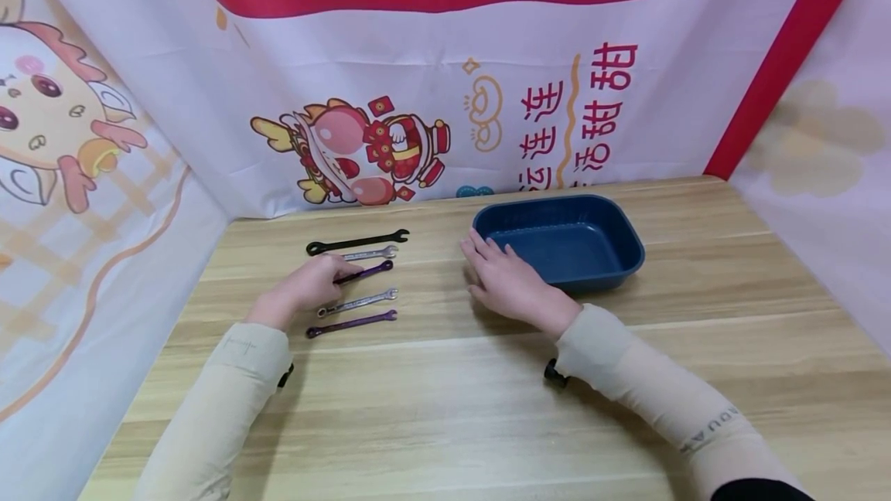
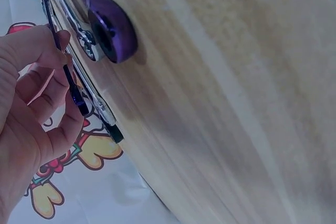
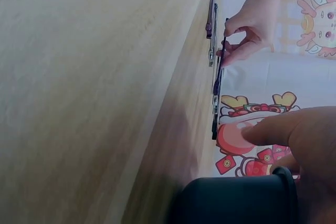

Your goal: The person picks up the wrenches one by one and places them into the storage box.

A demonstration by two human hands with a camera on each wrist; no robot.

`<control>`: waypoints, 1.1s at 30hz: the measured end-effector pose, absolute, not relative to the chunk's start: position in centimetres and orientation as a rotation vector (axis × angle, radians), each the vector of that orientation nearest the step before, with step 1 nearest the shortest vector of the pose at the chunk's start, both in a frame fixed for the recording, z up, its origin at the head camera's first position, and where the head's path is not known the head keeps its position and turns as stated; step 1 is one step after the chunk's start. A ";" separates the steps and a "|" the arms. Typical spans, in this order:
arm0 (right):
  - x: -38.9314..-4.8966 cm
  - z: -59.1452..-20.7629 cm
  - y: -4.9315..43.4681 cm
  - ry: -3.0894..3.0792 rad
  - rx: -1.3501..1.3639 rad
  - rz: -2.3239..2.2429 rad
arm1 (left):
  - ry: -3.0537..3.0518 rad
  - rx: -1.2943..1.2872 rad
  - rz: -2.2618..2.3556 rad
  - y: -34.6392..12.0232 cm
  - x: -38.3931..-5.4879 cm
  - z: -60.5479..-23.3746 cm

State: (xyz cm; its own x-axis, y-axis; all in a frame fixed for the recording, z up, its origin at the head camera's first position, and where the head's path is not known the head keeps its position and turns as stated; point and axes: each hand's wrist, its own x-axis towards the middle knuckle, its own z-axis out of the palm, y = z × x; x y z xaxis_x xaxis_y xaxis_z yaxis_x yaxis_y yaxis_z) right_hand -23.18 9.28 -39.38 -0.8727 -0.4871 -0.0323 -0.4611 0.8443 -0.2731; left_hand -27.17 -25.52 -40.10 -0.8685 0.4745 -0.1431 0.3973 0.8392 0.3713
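Observation:
My left hand (image 1: 313, 284) pinches a dark purple combination wrench (image 1: 374, 270) between thumb and fingers, close over the table; in the left wrist view the held wrench (image 2: 73, 90) stands apart from the others. Beyond it lie a black wrench (image 1: 358, 242) and a silver wrench (image 1: 379, 253), partly covered by the hand. Nearer the body are a second silver wrench (image 1: 362, 303) and a second purple wrench (image 1: 355, 324). My right hand (image 1: 511, 284) is at the left side of a dark blue rectangular basin (image 1: 599, 282), fingers extended beside and over its rim.
The wood-grain table (image 1: 431, 408) carries the wrenches on the left and the basin at the back right. A white printed cloth (image 1: 418, 52) hangs along the back edge, and more cloth (image 1: 90, 253) borders the left side.

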 end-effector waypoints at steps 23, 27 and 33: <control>-23.5 -38.3 14.5 2.870 -0.944 -0.571 | 2.764 0.591 0.607 -24.5 -26.6 -38.6; -23.7 -37.9 16.2 2.848 -0.948 -0.606 | 2.780 0.613 0.589 -24.2 -26.6 -38.2; -24.2 -37.6 18.7 2.864 -0.915 -0.609 | 2.798 0.662 0.591 -23.6 -26.5 -37.8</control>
